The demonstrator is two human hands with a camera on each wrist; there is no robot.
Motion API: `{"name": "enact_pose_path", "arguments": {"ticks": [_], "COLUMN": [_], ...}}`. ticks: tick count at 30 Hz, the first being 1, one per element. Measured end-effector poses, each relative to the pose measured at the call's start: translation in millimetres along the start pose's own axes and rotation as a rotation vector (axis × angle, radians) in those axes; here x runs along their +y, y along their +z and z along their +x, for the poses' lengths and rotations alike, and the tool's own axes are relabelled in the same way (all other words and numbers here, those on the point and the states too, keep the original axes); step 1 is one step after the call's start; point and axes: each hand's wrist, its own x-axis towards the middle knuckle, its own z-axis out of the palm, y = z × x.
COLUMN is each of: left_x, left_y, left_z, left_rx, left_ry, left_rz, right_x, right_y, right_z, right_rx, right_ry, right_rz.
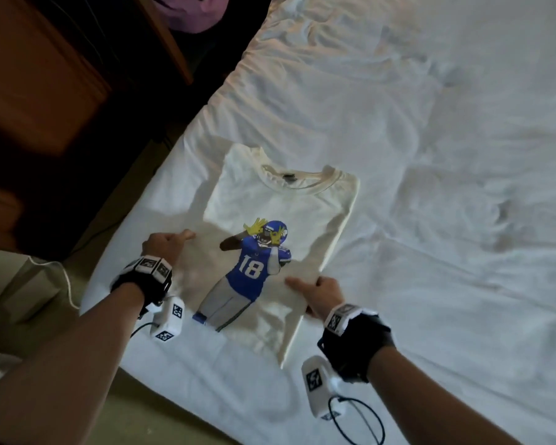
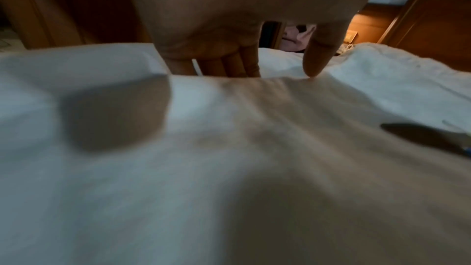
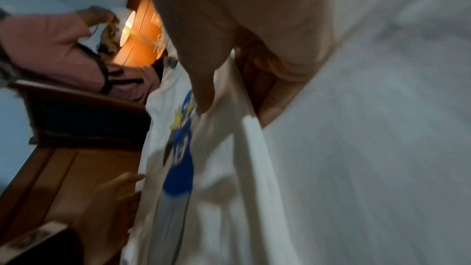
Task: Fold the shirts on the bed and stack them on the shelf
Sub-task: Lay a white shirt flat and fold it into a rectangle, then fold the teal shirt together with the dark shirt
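A cream T-shirt with a blue football-player print, number 18, lies face up on the white bed, its sides folded in and its collar at the far end. My left hand pinches its left edge at mid length, thumb on top and fingers tucked under the cloth. At the opposite edge my right hand holds the shirt the same way; the right wrist view has the thumb over the shirt and curled fingers beneath.
Dark wooden furniture stands left of the bed, with a pink item on it at the top. A lit lamp glows beyond. Wrinkled bedsheet stretches far and right. Camera cables hang by both wrists.
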Motion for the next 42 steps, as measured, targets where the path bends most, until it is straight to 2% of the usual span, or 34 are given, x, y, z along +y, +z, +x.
{"name": "enact_pose_path", "arguments": {"ticks": [4, 7, 10, 13, 17, 19, 21, 24, 28, 31, 35, 38, 42], "left_x": [-28, -40, -53, -52, -3, 36, 82, 158, 253, 323, 387, 416, 425], "left_y": [-14, -19, -18, -17, -2, 18, 46, 102, 186, 264, 359, 422, 499], "left_z": [-10, -17, -25, -30, -54, -78, -111, -180, -285, -390, -527, -622, -720], "left_rx": [-0.055, -0.062, -0.068, -0.003, 0.113, 0.172, 0.162, 0.028, -0.158, -0.283, -0.443, -0.566, -0.696], "left_ry": [0.109, 0.117, 0.113, 0.084, 0.117, 0.204, 0.331, 0.487, 0.645, 0.788, 0.952, 1.056, 1.182], "left_rz": [-0.075, -0.151, -0.083, -0.003, 0.223, 0.238, 0.17, 0.075, 0.038, 0.048, 0.091, 0.147, 0.259], "right_x": [37, 45, 49, 43, 32, 27, 20, 4, -5, 10, 56, 105, 184], "right_y": [20, 21, 18, 14, -8, -31, -64, -136, -264, -395, -556, -656, -753], "right_z": [-6, -8, -15, -25, -47, -56, -66, -80, -102, -131, -184, -214, -243], "right_rx": [0.0, 0.016, -0.041, -0.121, -0.237, -0.281, -0.263, -0.169, -0.001, 0.172, 0.41, 0.604, 0.826], "right_ry": [-0.009, -0.023, -0.033, -0.02, 0.05, 0.065, 0.046, -0.048, -0.152, -0.19, -0.217, -0.195, -0.048], "right_rz": [-0.071, -0.095, -0.145, -0.198, -0.165, -0.135, -0.09, -0.053, 0.032, 0.077, 0.119, 0.108, -0.148]}}
